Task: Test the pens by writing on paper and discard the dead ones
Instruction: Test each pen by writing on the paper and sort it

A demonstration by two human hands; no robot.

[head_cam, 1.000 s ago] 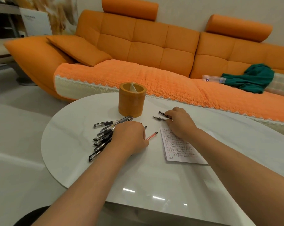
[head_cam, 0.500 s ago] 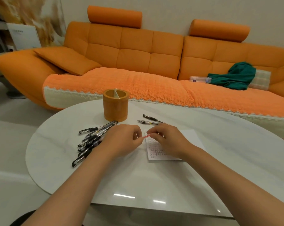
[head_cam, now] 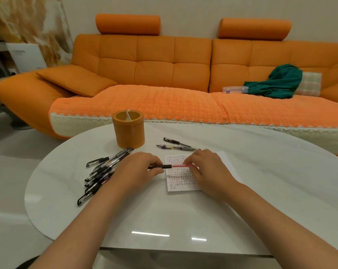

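Lying in a loose heap on the left of the white desk [head_cam: 67, 191] is a pile of black pens [head_cam: 104, 171], fanned with their ends toward the orange cup [head_cam: 129, 129], which stands upright just beyond the pile's far end. Something pale pokes up inside the cup; what it is cannot be told.

Next comes the left hand [head_cam: 139, 169], knuckles up, partly over the pile's right edge. Its grip is closed on the black end of a red pen [head_cam: 175, 166], thumb and fingers pinching it. The pen lies level, running left to right between the two hands, just above the paper [head_cam: 181, 175]. Whether the black end is a cap being pulled off cannot be told.

The paper lies flat on the desk at centre, with rows of small marks filling most of it. Beyond it, two more pens [head_cam: 175, 145] lie on the desk, near each other and angled, apart from the pile.

The right hand [head_cam: 208, 169] covers the paper's right part, its grip clamped on the red barrel of the same pen, fingertips [head_cam: 189, 162] curled over it.

Behind the desk runs an orange sofa [head_cam: 164, 74]; on its right seat lie a clear box [head_cam: 234, 89] and a green cloth [head_cam: 276, 82], touching.
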